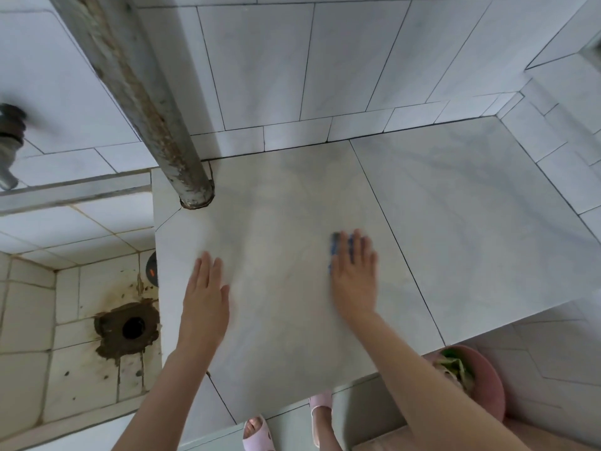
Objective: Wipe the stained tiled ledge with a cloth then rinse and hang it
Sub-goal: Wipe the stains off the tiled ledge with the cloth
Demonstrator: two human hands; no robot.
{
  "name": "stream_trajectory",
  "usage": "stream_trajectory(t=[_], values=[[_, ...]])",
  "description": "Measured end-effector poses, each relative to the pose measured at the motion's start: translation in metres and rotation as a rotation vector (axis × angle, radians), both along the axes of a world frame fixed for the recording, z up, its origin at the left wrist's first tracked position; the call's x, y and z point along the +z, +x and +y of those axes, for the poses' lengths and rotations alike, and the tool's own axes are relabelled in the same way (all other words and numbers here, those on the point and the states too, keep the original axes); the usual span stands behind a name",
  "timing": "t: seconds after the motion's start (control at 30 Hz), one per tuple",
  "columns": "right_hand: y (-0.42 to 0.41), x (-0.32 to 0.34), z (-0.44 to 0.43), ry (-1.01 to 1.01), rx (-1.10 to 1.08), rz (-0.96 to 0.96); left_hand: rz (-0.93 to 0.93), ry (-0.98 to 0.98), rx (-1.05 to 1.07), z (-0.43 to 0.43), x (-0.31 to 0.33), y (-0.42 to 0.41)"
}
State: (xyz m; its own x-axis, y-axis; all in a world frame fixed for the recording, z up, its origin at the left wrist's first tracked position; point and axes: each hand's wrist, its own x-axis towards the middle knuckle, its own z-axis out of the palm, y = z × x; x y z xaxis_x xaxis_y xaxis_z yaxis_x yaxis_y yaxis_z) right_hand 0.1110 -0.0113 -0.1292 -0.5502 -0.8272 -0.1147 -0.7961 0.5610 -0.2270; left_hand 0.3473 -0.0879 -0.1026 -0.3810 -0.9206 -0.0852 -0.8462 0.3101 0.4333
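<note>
The tiled ledge [455,222] is pale grey with faint brownish stains across its left tile. My right hand [354,278] lies flat with straight fingers on a blue cloth [336,245], pressing it onto the ledge; the hand is blurred and covers most of the cloth. My left hand [205,288] rests flat on the ledge to the left, fingers straight, holding nothing.
A rusty vertical pipe [156,102] enters the ledge at its back left corner. Left of the ledge is a dirty tiled basin with a drain hole [133,327], and a tap [9,141] above it. A pink bin [478,379] stands on the floor at the right, near my slippered feet [260,431].
</note>
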Motion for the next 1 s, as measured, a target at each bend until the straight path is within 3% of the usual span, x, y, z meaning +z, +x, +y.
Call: stream_trajectory(t=[0.17, 0.3, 0.37, 0.57, 0.7, 0.9, 1.0], values=[[0.108, 0.000, -0.028, -0.154, 0.389, -0.076, 0.005, -0.006, 0.023, -0.010, -0.005, -0.003], [0.098, -0.004, -0.052, -0.173, 0.568, -0.085, 0.012, -0.032, 0.028, -0.011, -0.013, 0.000], [0.061, -0.007, -0.062, -0.132, 0.528, -0.041, 0.011, -0.033, 0.042, -0.010, -0.012, -0.001], [-0.071, -0.009, -0.067, 0.043, 0.146, 0.052, 0.004, -0.027, 0.069, -0.006, -0.008, -0.007], [-0.059, -0.006, -0.071, -0.019, 0.004, 0.048, 0.037, -0.025, 0.092, -0.005, -0.008, -0.007], [0.065, -0.008, -0.112, -0.166, 0.571, 0.006, 0.053, -0.035, 0.119, -0.004, -0.013, -0.009], [0.066, -0.005, -0.133, -0.111, 0.735, 0.029, 0.076, -0.040, 0.144, -0.002, -0.013, -0.010]])
